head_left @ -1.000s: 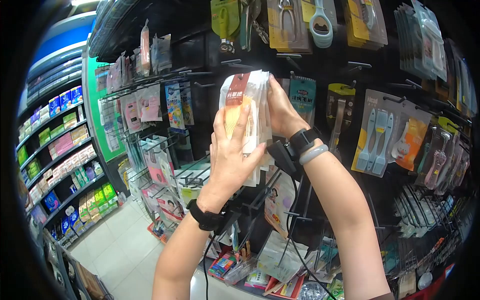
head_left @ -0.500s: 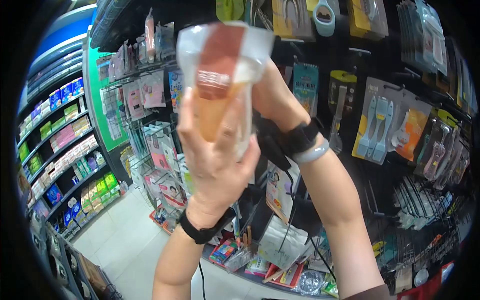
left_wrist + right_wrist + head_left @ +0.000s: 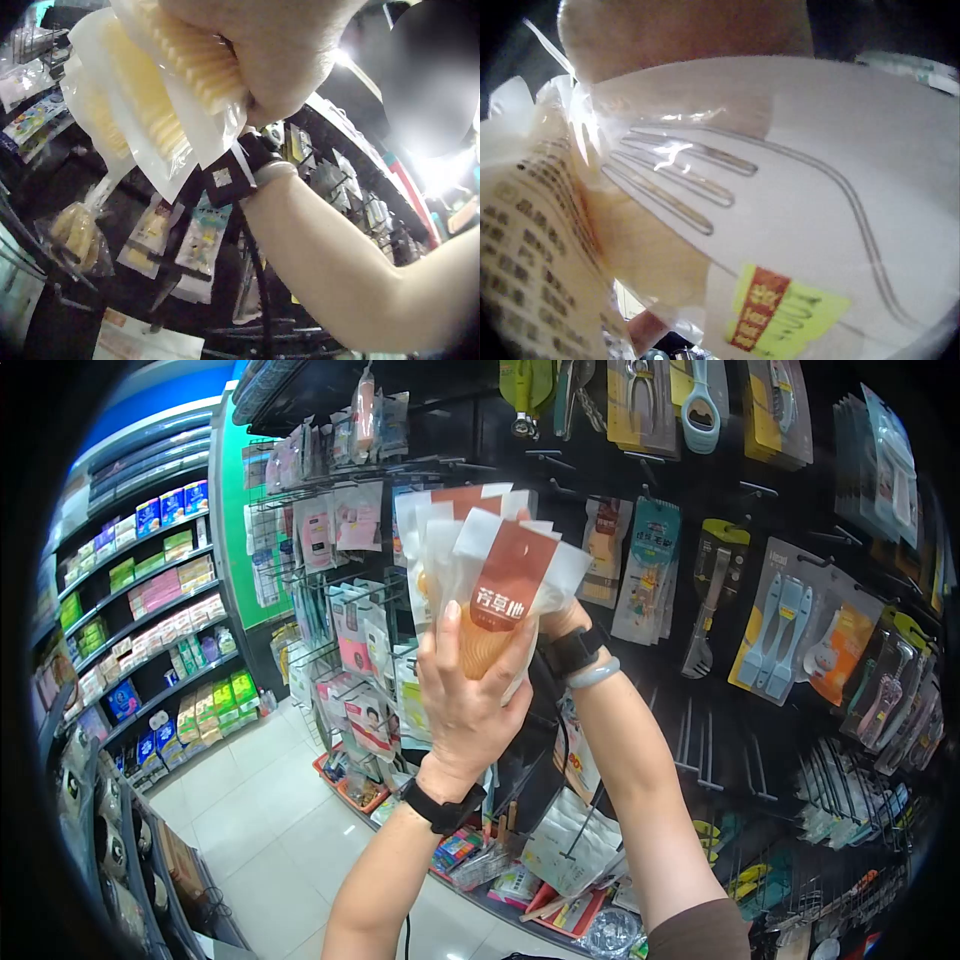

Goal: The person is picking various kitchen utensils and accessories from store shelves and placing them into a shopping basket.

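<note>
My left hand [image 3: 470,710] grips the lower part of several flat plastic packets [image 3: 510,565] in the head view. They are fanned out, each with a brown-red label band and a clear window onto pale, ridged contents. In the left wrist view those packets [image 3: 150,97] show yellow stacked layers beside the left hand [image 3: 277,52]. Behind the packets' right side is my right hand [image 3: 565,622], mostly hidden, holding them from the back. The right wrist view shows a packet's back [image 3: 817,202] up close, with a fork outline and a yellow-red price sticker [image 3: 787,311].
A dark hook wall surrounds the hands. To the right hang a teal packet [image 3: 650,550], a carded metal utensil [image 3: 710,600] and blue brushes [image 3: 775,625]. Wire racks [image 3: 345,630] of small packs stand at left, and a stocked shelf [image 3: 150,600] lies beyond the tiled floor [image 3: 250,800].
The packets, first a neat upright stack, came up close to the head camera, then moved back and spread into a fan. The head view has turned a little left.
</note>
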Demonstrator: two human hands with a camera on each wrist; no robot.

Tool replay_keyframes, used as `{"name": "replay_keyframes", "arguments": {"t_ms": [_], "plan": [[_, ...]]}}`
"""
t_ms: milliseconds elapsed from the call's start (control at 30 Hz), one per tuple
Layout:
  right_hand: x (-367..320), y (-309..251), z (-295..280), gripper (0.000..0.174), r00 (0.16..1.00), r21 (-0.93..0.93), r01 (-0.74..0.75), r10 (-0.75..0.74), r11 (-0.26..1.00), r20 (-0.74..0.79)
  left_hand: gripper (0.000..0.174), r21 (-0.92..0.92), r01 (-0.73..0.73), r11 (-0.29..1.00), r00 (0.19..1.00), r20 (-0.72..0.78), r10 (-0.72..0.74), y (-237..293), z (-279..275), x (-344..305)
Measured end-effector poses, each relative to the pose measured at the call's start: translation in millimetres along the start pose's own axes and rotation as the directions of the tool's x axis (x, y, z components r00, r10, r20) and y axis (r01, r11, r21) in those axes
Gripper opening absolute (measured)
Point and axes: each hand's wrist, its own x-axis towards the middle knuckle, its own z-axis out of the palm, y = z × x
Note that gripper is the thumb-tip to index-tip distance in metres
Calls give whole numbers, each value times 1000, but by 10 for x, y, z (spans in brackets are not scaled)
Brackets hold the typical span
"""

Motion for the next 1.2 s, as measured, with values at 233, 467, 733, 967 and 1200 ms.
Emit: {"name": "replay_keyframes", "arguments": {"t_ms": [233, 467, 733, 967, 1200], "plan": [[-152, 42, 423, 50, 965, 21, -68, 71, 997, -251, 71, -58, 9, 998, 999, -42, -11, 68, -74, -152], [-910, -339, 1506, 63, 789, -372, -278, -11, 886, -614, 71, -413, 204, 888, 978, 122, -168, 614, -616, -400], [-2593, -778, 2640, 56, 280, -407, -397, -313, 822, -907, 66, -827, 304, 473, 941, 337, -17, 1866, -861, -1006], [-4086, -1494, 4057, 48, -13, -406, -802, -693, 437, -721, 85, -897, 440, 42, 832, 424, 359, 3535, -1261, -1326], [-6275, -1951, 5585, 58, -575, -404, -627, -746, 666, -337, 71, -814, 514, -271, 736, 256, 627, 5578, -1911, -1596]]}}
